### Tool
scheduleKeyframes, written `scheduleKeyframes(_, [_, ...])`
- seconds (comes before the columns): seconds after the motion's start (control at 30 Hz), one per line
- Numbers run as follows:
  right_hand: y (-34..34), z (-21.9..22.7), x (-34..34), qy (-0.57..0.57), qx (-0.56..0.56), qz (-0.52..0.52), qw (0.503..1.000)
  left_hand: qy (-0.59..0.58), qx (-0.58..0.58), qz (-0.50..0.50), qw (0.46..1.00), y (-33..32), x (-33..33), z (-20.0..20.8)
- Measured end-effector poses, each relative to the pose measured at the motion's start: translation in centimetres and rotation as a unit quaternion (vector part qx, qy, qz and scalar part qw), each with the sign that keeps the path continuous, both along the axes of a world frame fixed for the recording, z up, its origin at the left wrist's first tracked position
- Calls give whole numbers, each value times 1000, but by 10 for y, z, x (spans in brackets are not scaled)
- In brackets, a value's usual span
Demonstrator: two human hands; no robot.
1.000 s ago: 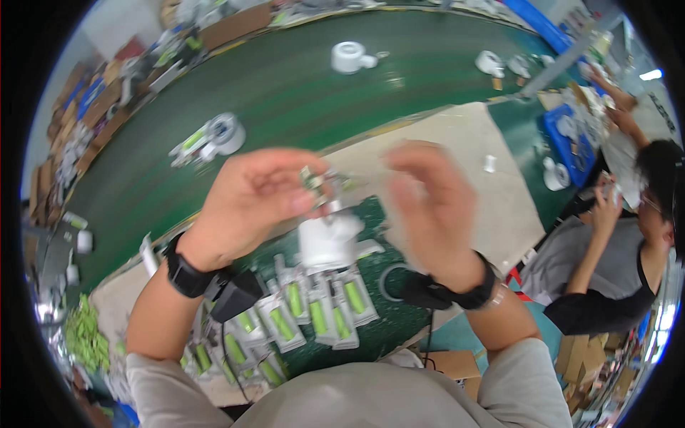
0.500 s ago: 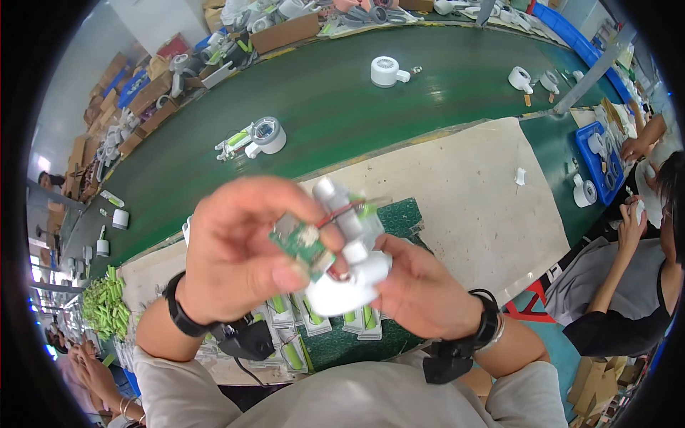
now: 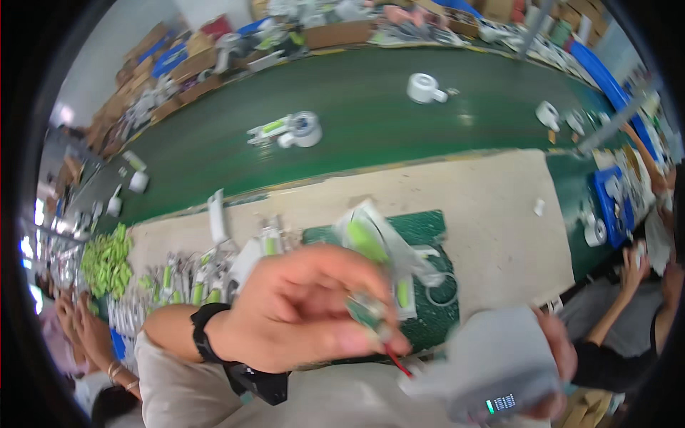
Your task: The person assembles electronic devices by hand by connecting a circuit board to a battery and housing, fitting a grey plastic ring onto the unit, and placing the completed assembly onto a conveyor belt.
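My left hand [image 3: 307, 310] is closed, pinching a small green circuit board [image 3: 364, 311] between thumb and fingers. From the board a red wire [image 3: 397, 361] runs toward a blurred grey-white plastic housing [image 3: 492, 353] at the lower right, which has a small lit display. My right hand [image 3: 561, 349] is wrapped round the far right side of that housing; most of its fingers are hidden. Beyond my left hand, a white casing with a light-green battery cell [image 3: 365, 239] lies on a green mat [image 3: 432, 228], beside a thin white ring [image 3: 442, 291].
Several white parts with green cells [image 3: 203, 278] lie left of the mat, near a pile of green cells [image 3: 107, 260]. On the green conveyor [image 3: 357, 93] are round white fan bodies [image 3: 425, 88]. A blue tray [image 3: 615, 200] and a co-worker's hand [image 3: 633, 265] are at right.
My hands have drawn apart and nearer my body. The right has moved down and right with the housing; the left keeps the circuit board. The mat and casings show more fully, and the view has shifted.
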State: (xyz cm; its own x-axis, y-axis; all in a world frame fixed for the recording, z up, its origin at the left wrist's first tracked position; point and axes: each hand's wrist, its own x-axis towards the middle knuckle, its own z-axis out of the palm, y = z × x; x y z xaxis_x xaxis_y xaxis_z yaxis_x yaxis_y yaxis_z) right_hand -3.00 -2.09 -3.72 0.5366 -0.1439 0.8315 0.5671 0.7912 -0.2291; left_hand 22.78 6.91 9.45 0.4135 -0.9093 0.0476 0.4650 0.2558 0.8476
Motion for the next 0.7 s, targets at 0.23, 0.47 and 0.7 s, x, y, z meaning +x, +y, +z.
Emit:
scheduleKeyframes(0.23, [20,0,22,-403,427,563,582,61,-127,-132,981,-1,-12,5])
scheduleKeyframes(0.47, [-26,65,68,-329,595,681,273,14,-96,-166,981,-15,11,10])
scheduleKeyframes(0.7, [-97,97,96,-139,667,727,-82,45,-91,-171,980,-21,18,7])
